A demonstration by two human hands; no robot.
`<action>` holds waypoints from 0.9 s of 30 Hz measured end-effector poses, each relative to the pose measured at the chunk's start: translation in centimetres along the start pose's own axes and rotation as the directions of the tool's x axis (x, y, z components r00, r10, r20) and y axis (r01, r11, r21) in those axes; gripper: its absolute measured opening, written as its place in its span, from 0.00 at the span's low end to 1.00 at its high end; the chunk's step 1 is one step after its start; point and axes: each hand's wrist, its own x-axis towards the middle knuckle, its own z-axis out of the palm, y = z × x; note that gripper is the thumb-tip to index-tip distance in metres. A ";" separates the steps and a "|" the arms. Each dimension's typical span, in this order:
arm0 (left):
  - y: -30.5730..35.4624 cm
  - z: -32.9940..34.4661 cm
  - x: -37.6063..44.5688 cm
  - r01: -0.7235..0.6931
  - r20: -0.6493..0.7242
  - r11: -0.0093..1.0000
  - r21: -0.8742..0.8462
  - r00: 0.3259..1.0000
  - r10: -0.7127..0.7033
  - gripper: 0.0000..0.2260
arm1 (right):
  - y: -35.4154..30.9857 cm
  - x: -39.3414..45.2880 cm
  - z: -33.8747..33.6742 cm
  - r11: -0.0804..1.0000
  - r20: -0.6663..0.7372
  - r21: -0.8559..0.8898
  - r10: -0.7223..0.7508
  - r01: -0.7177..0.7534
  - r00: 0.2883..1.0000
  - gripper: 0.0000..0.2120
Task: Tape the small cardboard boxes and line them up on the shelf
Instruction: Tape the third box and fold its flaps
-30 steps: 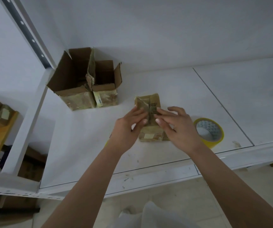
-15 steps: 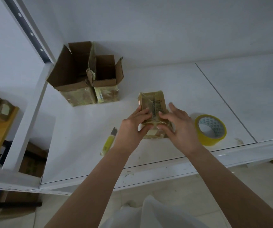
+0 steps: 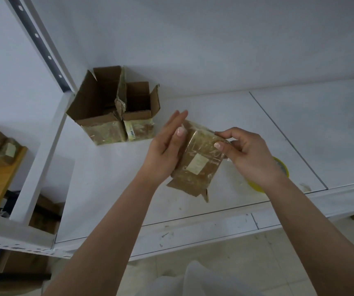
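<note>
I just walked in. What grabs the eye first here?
Two bare hands hold a small tape-wrapped cardboard box tilted above the white shelf: the left hand flat against its side, the right hand pinching its edge. Behind, at the left, stand two open boxes. A yellow tape roll peeks out under the right wrist.

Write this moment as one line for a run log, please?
step: turning small box above shelf | left hand: flat against its side | right hand: pinching its top edge | tape roll: behind right wrist | two open boxes: rear left

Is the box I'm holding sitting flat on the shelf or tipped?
Tipped: the held box is lifted and angled between the left hand and right hand, loose flaps hanging below.
</note>
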 end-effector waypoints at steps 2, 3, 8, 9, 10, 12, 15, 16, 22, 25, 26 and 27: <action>0.9 0.9 0.1 0.008 0.024 1.000 -0.003 1.000 -0.008 0.18 | -0.7 -0.3 -0.2 0.999 0.017 0.044 0.000 0.000 1.000 0.07; 1.2 1.2 0.1 0.028 0.045 1.000 -0.004 0.999 -0.028 0.20 | -1.0 -0.4 -0.3 0.999 0.011 0.046 -0.003 0.003 1.000 0.07; 1.5 2.2 -0.1 -0.047 0.093 0.997 0.065 0.995 0.040 0.23 | -1.3 -0.9 -0.9 0.998 -0.024 0.057 -0.005 0.006 1.000 0.08; 1.5 2.3 -0.1 -0.084 0.095 0.994 0.073 0.992 0.077 0.22 | -1.3 -1.0 -1.0 0.998 -0.028 0.058 -0.004 0.005 1.000 0.08; 1.4 2.4 -0.1 -0.105 0.103 0.991 0.080 0.990 0.097 0.22 | -1.4 -1.1 -1.1 0.998 -0.032 0.057 -0.005 0.006 0.999 0.08; 1.3 2.7 0.0 -0.120 0.127 0.987 0.106 0.986 0.106 0.23 | -1.4 -1.3 -1.3 0.998 -0.040 0.056 -0.008 0.011 0.999 0.09; 1.1 3.2 0.0 -0.142 0.109 0.979 0.146 0.986 0.127 0.17 | -1.4 -1.4 -1.5 0.998 -0.051 0.064 -0.007 0.010 0.999 0.09; 1.2 3.3 0.0 -0.145 0.080 0.977 0.158 0.988 0.134 0.15 | -1.4 -1.5 -1.5 0.998 -0.057 0.066 -0.008 0.012 0.998 0.10; 1.6 3.9 0.4 -0.187 -0.065 0.963 0.196 0.977 0.203 0.16 | -1.7 -1.4 -1.4 0.984 -0.254 -0.175 -0.062 0.018 0.965 0.21; 1.5 4.1 0.4 -0.195 -0.069 0.955 0.221 0.974 0.215 0.15 | -1.8 -1.5 -1.3 0.976 -0.279 -0.199 -0.145 0.091 0.949 0.19; 1.4 4.2 0.4 -0.194 -0.073 0.956 0.220 0.974 0.215 0.14 | -1.8 -1.6 -1.2 0.977 -0.286 -0.180 -0.165 0.116 0.944 0.17; 1.3 4.2 0.4 -0.192 -0.080 0.957 0.217 0.974 0.214 0.13 | -1.7 -1.7 -1.0 0.979 -0.291 -0.156 -0.175 0.133 0.941 0.16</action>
